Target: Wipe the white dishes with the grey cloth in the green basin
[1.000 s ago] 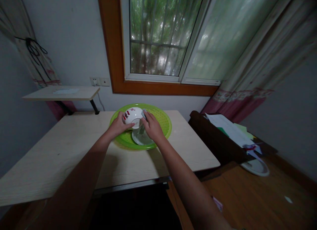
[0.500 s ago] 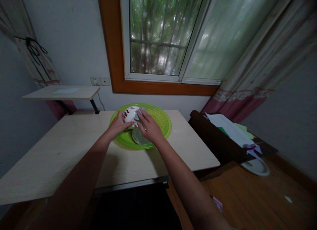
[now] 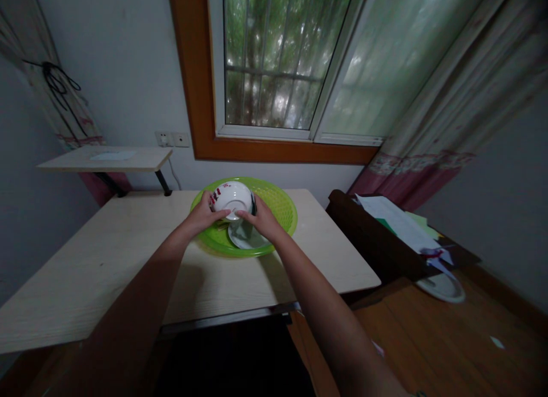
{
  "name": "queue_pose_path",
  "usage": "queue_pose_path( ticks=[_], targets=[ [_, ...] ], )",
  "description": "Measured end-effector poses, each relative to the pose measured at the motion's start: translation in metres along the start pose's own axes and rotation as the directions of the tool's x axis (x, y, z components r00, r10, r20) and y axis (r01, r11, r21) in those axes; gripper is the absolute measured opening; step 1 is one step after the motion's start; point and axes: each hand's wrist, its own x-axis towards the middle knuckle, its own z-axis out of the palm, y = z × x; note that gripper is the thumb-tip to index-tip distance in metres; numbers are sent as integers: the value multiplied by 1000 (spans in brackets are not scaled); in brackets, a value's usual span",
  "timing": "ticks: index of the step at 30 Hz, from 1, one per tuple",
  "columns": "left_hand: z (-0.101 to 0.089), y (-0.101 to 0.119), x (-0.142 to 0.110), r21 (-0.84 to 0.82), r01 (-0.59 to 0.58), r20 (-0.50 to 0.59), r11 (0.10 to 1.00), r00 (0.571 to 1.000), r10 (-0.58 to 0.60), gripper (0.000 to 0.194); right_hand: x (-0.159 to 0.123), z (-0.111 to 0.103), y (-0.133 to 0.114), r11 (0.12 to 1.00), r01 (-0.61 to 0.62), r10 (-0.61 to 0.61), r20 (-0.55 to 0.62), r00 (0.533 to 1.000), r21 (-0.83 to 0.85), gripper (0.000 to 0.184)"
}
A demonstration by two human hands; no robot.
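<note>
A white bowl (image 3: 233, 196) with red markings is held tilted above a green plastic basket (image 3: 282, 206). My left hand (image 3: 202, 217) grips its left side, thumb along the near face. My right hand (image 3: 264, 219) is closed on its right side, thumb near the bottom. A dark greyish edge shows between the right fingers and the bowl; whether it is cloth I cannot tell. Below the bowl, a pale dish (image 3: 246, 237) lies in the basket, partly covered by my right hand. Something small and yellowish beside it is too unclear to name.
The basket stands on a pale wooden table (image 3: 128, 237). A small raised shelf (image 3: 107, 159) is at the back left, below wall sockets (image 3: 172, 139). Behind is a barred window (image 3: 278, 60). To the right, papers (image 3: 394, 220) lie on a dark brown piece of furniture.
My right hand has moved from the bowl's face, where it held a grey cloth, to the right rim. More of the bowl's white face now shows.
</note>
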Motion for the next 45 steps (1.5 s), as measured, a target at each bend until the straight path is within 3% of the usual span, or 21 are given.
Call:
queue_pose_path(
  ticks=[6, 14, 26, 29, 34, 40, 45],
  targets=[
    [5, -10, 4, -72, -9, 63, 997, 998, 14, 74, 0, 0, 7, 998, -51, 55, -99, 994, 36, 83],
    [5, -5, 0, -19, -75, 104, 997, 992, 76, 82, -1, -3, 2, 997, 55, -59, -93, 994, -50, 83],
    [4, 5, -6, 54, -46, 59, 997, 997, 43, 65, -1, -5, 0, 979, 170, -175, -34, 984, -113, 78],
    [4, 9, -8, 78, -62, 85, 995, 995, 55, 61, -4, -5, -6, 962, 224, -227, -3, 974, -154, 71],
    [3, 17, -11, 253, -102, 107, 962, 991, 77, 53, -11, -5, -21, 897, 356, -342, 101, 934, -262, 62],
    [5, 17, -12, 271, -160, 172, 949, 978, 116, 50, -13, -4, -31, 828, 466, -396, 265, 879, -310, 51],
    [4, 16, -10, 267, -98, 105, 959, 992, 72, 52, -10, -1, -21, 897, 342, -326, 105, 940, -281, 55]
  ],
)
